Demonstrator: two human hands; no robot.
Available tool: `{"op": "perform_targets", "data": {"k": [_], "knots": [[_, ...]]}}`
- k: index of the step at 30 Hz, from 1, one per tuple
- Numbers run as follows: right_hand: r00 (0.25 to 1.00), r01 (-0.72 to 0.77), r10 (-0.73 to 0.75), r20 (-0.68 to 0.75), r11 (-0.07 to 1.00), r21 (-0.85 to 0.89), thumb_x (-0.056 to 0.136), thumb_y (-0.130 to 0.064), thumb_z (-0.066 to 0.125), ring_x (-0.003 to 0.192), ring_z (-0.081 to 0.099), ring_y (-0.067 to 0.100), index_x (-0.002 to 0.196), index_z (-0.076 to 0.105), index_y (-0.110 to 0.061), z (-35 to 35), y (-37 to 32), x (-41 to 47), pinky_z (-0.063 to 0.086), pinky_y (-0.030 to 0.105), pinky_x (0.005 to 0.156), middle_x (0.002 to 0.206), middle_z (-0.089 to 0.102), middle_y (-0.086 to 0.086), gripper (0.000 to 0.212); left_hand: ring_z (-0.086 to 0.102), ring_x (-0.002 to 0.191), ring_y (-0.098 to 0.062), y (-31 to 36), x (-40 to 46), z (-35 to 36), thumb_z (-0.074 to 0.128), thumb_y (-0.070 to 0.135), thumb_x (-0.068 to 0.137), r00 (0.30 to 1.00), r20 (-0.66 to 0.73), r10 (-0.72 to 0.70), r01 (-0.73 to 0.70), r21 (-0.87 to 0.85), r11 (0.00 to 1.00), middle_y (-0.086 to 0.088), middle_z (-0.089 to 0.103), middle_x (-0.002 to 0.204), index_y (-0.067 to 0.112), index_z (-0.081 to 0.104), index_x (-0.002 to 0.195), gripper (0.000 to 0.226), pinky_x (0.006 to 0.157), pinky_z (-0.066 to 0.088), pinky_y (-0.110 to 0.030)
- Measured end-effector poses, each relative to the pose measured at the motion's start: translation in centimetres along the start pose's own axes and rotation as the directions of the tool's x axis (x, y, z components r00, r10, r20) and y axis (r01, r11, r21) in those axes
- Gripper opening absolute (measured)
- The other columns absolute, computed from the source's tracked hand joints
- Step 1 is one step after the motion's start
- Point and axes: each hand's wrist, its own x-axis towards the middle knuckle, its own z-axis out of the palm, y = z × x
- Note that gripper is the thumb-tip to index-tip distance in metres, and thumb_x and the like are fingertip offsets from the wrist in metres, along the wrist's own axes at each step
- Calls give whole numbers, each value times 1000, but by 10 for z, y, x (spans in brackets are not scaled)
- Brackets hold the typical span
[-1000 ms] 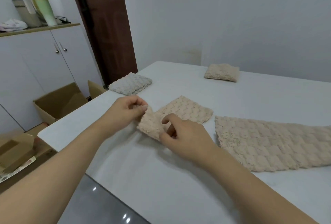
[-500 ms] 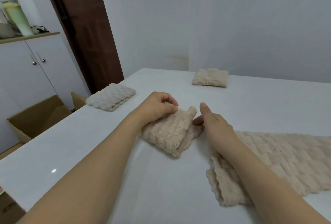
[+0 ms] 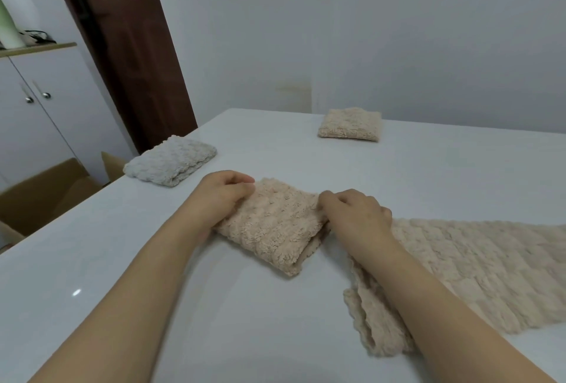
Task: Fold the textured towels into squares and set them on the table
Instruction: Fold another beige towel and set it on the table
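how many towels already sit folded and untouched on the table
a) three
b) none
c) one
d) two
d: a grey folded towel lies near the left edge and a beige folded towel at the far side, both clear of the hands.

The beige towel (image 3: 272, 223) under my fingers is nubby, matt fleece cloth, as are the unfolded towel (image 3: 477, 272) and the grey-white folded one (image 3: 171, 160) near the left edge. The table (image 3: 214, 321) is smooth, glossy white. The door (image 3: 128, 46) looks like dark wood.
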Motion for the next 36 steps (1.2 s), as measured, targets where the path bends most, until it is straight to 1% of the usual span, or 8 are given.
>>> {"op": "perform_targets", "data": {"k": [4, 7, 10, 13, 19, 26, 32, 36], "knots": [[997, 54, -60, -53, 994, -96, 94, -42, 40, 72, 47, 25, 57, 32, -16, 5, 4, 0, 30, 38, 81, 57, 40, -4, 47, 57, 70, -9, -3, 2, 8, 65, 26, 93, 990, -41, 132, -120, 227, 966, 5, 60, 80, 24, 65, 109, 16, 65, 46, -26], [994, 72, -85, -74, 985, -155, 97, -38, 41, 89, 53, 25, 67, 49, -21, 7, 6, 1, 30, 39, 87, 81, 57, -4, 35, 55, 70, -10, -2, 0, 11, 62, 29, 94, 970, -38, 239, -219, 283, 934, 1, 59, 85, 28, 61, 112, 18, 68, 46, -27], [991, 80, -100, -89, 976, -203, 98, -34, 41, 101, 51, 21, 95, 59, -24, 6, 5, -1, 29, 38, 88, 101, 58, -5, 20, 59, 80, -13, 2, 1, 3, 63, 32, 92, 988, -38, 152, -134, 287, 948, 2, 66, 92, 20, 66, 99, 14, 76, 47, -29], [989, 77, -107, -99, 961, -266, 99, -29, 39, 100, 52, 23, 101, 58, -22, 7, 5, -2, 31, 39, 88, 103, 57, -2, 20, 64, 88, -19, 6, 1, -5, 66, 22, 88, 1000, 11, 15, -18, 231, 973, -4, 71, 96, 10, 71, 91, 14, 83, 50, -35], [996, 63, -79, -43, 952, -298, 94, -19, 38, 103, 54, 26, 111, 55, -21, 2, -1, -4, 30, 39, 89, 106, 58, 0, 24, 56, 73, -17, 3, -1, 4, 68, 21, 89, 998, 54, 38, -54, 338, 940, -3, 64, 79, 3, 67, 92, 19, 70, 47, -31], [991, 37, -1, 135, 963, -266, 93, -63, 29, 90, 54, 28, 69, 43, -21, -9, -13, -6, 33, 42, 93, 82, 57, -1, 51, 53, 65, -11, 4, -10, 10, 65, 25, 92, 974, 182, 131, -189, 348, 918, 3, 63, 74, 15, 66, 90, 11, 64, 43, -28], [977, 49, -45, 209, 999, -12, 97, -46, 43, 109, 55, 24, 131, 47, -21, -11, -21, -12, 36, 45, 104, 95, 56, -7, 42, 55, 68, -12, 5, -12, 12, 64, 28, 93, 968, 208, 140, -198, 292, 936, 2, 63, 77, 16, 64, 90, 12, 66, 45, -31], [992, 100, -93, 86, 992, -73, 101, -32, 41, 106, 54, 24, 123, 52, -17, -12, -17, -10, 38, 41, 97, 101, 54, -4, 29, 58, 77, -16, 8, -11, 4, 71, 36, 85, 979, 203, 10, -59, 235, 970, -2, 67, 84, 12, 66, 85, 25, 75, 46, -33]]}}
